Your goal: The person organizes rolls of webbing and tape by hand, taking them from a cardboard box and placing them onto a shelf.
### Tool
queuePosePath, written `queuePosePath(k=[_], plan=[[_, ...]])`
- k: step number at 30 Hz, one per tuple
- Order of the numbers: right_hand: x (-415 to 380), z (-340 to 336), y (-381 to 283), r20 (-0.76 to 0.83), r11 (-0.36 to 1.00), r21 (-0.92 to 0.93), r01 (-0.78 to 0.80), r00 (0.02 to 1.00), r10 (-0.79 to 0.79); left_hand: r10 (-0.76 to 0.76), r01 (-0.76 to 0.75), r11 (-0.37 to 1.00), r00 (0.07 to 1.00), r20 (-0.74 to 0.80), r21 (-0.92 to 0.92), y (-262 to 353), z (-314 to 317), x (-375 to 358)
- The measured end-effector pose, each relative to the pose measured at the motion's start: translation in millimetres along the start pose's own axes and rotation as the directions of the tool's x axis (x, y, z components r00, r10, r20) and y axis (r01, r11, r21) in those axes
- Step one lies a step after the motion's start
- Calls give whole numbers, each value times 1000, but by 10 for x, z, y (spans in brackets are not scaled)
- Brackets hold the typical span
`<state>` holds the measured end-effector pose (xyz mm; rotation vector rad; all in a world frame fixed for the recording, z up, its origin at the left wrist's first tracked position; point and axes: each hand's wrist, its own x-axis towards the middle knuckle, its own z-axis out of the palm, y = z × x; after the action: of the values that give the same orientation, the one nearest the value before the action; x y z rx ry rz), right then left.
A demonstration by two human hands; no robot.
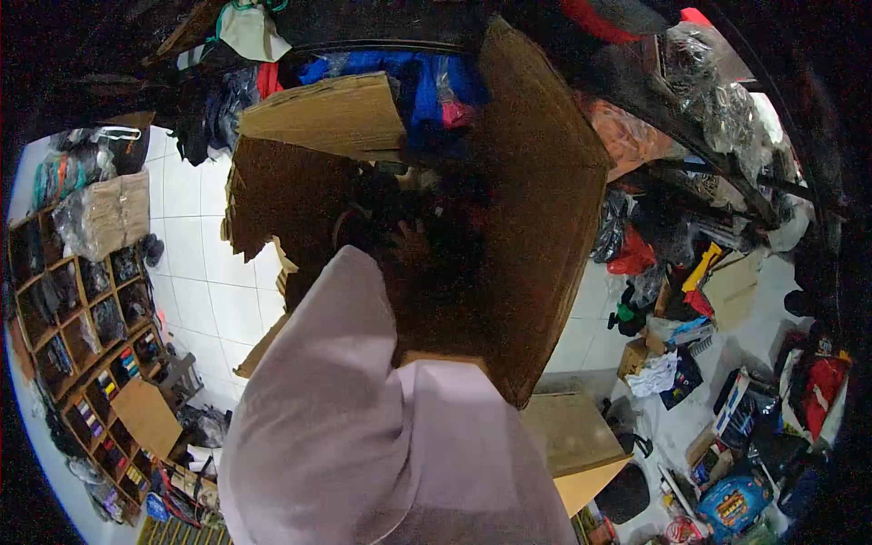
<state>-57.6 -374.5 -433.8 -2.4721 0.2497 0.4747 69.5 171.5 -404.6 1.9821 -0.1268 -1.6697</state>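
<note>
A large open cardboard box point(536, 209) stands in front of me with its flaps up. My left arm, in a pale pink sleeve point(327, 363), reaches down into its dark inside. My left hand point(407, 242) shows only dimly there, among dark contents, and whether it grips anything cannot be made out. My right hand is hidden; only its pink sleeve point(472, 463) shows at the bottom, below the box's near wall point(445, 359).
A raised flap point(327, 113) stands at the box's far side, with blue and red bagged goods behind it. Cubby shelves point(82, 318) of small goods line the left. White floor tiles point(209, 291) lie between them. Boxes, bags and clutter point(727, 400) crowd the right.
</note>
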Motion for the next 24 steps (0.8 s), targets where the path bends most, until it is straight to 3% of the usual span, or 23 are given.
queuePosePath(k=[1, 4, 5, 6, 7, 8, 9, 10, 12, 13, 14, 16, 17, 18, 19, 20, 22, 24], plan=[[-35, 23, 41, -4, 1000, 17, 0, 1000, 0, -2, 4, 999, 998, -57, 34, -819, 90, -247], [-76, 181, 111, -7, 996, 86, 16, 1000, -15, -20, 52, 990, 971, -240, 130, -1143, 242, -365], [-97, 213, 150, -6, 994, 108, 21, 1000, -20, -21, 72, 985, 954, -298, 159, -304, 219, -55], [-83, 332, 352, -4, 991, 131, 26, 1000, -26, -22, 95, 978, 934, -356, 187, -317, 262, -76], [271, 251, 558, -66, 940, 319, -120, 987, 148, -21, 118, 970, 912, -409, 213, -336, 327, -91], [422, -52, -292, -102, 968, 42, 245, 965, -240, -15, 141, 961, 887, -461, 239, -367, 384, -88], [562, -225, -1016, -78, 950, 312, 23, 997, 2, -4, 164, 950, 858, -514, 266, -401, 414, -78], [939, -251, -885, -210, 929, 288, 233, 962, -176, 12, 190, 936, 823, -568, 296, -456, 387, -72], [925, -699, -2348, -387, 855, -89, 511, 774, -502, 95, 177, 926, 747, -658, 335, -683, 411, -142], [905, -858, -2848, -388, 795, -144, 589, 705, -593, 182, 163, 912, 664, -725, 377, -751, 282, -238], [859, -1006, -3273, -389, 723, -204, 660, 623, -678, 159, 180, 905, 696, -700, 385, -513, 153, -669], [649, -1178, -4064, -256, 601, 73, 796, 597, -760, 118, 185, 923, 700, -705, 338, 273, 29, -1849], [540, -1246, -4377, -115, 524, 76, 848, 529, -841, 236, 132, 908, 625, -745, 398, 251, 30, -1975], [428, -1277, -4613, 34, 449, 84, 889, 448, -893, 257, 55, 935, 571, -780, 349, 471, 31, -2334], [298, -1251, -4779, 70, 404, 148, 903, 398, -915, 250, -125, 968, 580, -776, 219, 798, -14, -2786], [211, -1215, -4905, 108, 357, 212, 910, 342, -934, 369, -330, 915, 443, -817, 234, 949, -19, -3019], [164, -1146, -5015, 80, 342, 313, 886, 334, -939, 543, -499, 769, 182, -820, 398, 1157, -55, -3263], [183, -1209, -5072, 83, 331, 414, 848, 327, -941, 536, -409, 805, 191, -822, 430, 1421, -110, -3593]])
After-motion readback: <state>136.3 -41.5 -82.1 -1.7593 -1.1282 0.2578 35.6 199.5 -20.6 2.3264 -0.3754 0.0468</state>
